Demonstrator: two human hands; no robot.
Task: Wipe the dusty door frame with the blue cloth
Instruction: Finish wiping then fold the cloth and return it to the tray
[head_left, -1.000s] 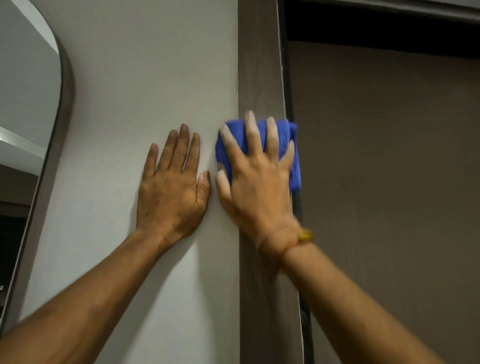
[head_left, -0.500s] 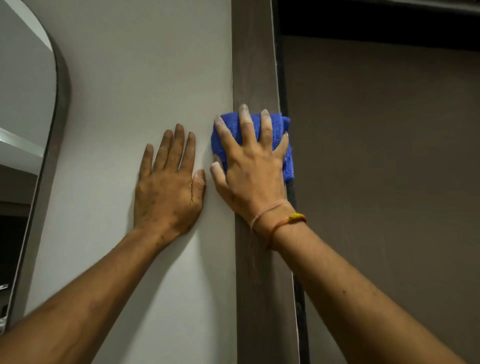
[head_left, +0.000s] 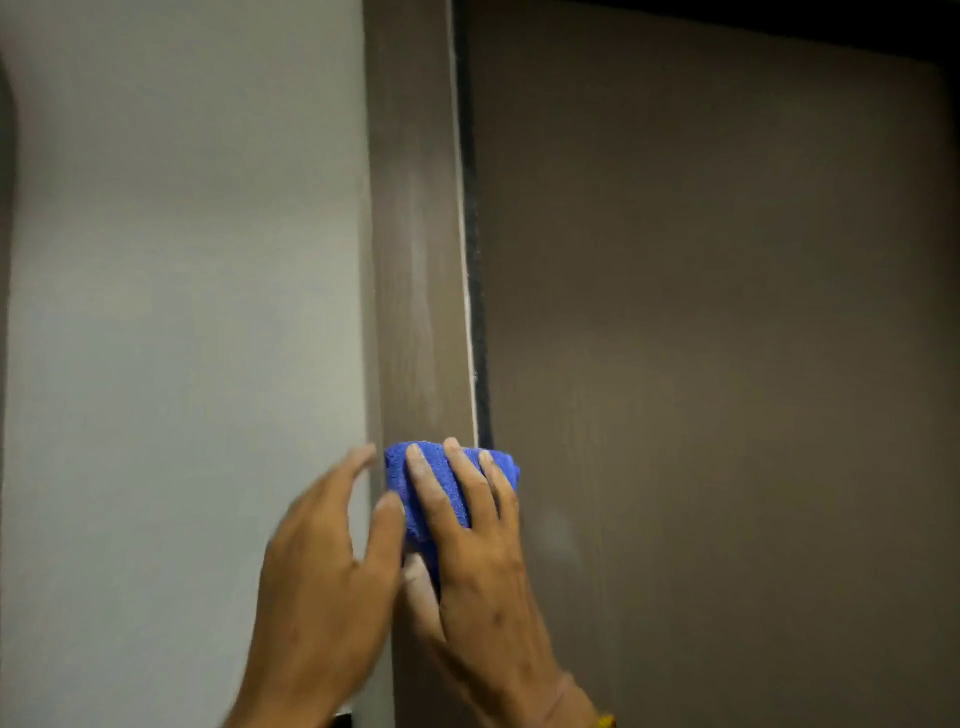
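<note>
The brown door frame (head_left: 415, 234) runs upright through the middle of the view, with pale dusty streaks along it. A folded blue cloth (head_left: 441, 488) is pressed flat against the frame low in the picture. My right hand (head_left: 483, 561) lies over the cloth, fingers spread across it. My left hand (head_left: 327, 571) is just left of it, blurred, fingers apart, over the wall's edge and touching the right thumb. It holds nothing.
A light grey wall (head_left: 182, 338) fills the left side. The brown door panel (head_left: 727, 364) fills the right, with a dark gap (head_left: 475, 260) between it and the frame. A dark curved mirror edge (head_left: 5, 156) shows at the far left.
The view has shifted upward and right, so both hands now sit low in the picture. My left hand has left its flat rest on the wall and moved right toward the cloth.
</note>
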